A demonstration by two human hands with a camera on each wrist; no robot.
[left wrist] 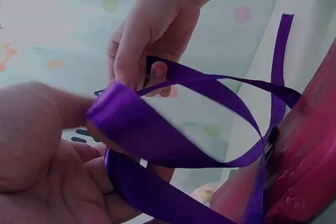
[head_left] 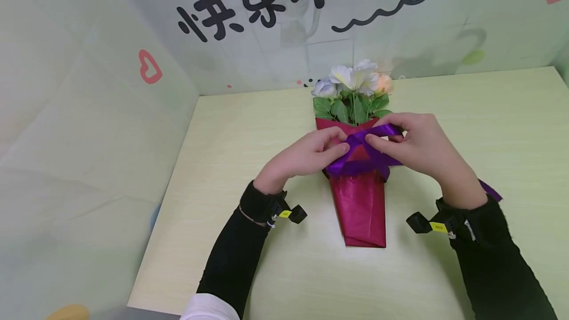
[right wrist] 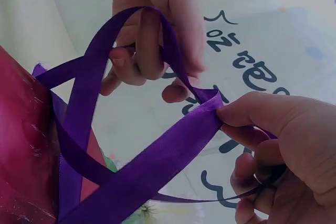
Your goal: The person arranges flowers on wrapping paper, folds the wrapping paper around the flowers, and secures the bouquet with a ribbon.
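A bouquet wrapped in dark red paper [head_left: 362,211] lies on the table, with white, lilac and peach flowers [head_left: 353,78] and green leaves at its top. Around its middle runs a purple ribbon [head_left: 351,168], raised in loops above the wrap. My left hand [head_left: 311,153] holds one loop between thumb and curled fingers; in the left wrist view the ribbon [left wrist: 142,129] passes over the thumb tip. On the other side, my right hand [head_left: 420,142] pinches a folded part of the ribbon [right wrist: 178,140] between thumb and fingers. The crossing at the wrap is partly hidden.
The pale wooden table [head_left: 231,162] extends to both sides of the bouquet. Behind stands a printed backdrop [head_left: 266,58] with dark lettering. A loose ribbon end [head_left: 491,190] shows beside the right wrist. Each wrist wears a black strap with a small camera [head_left: 297,214].
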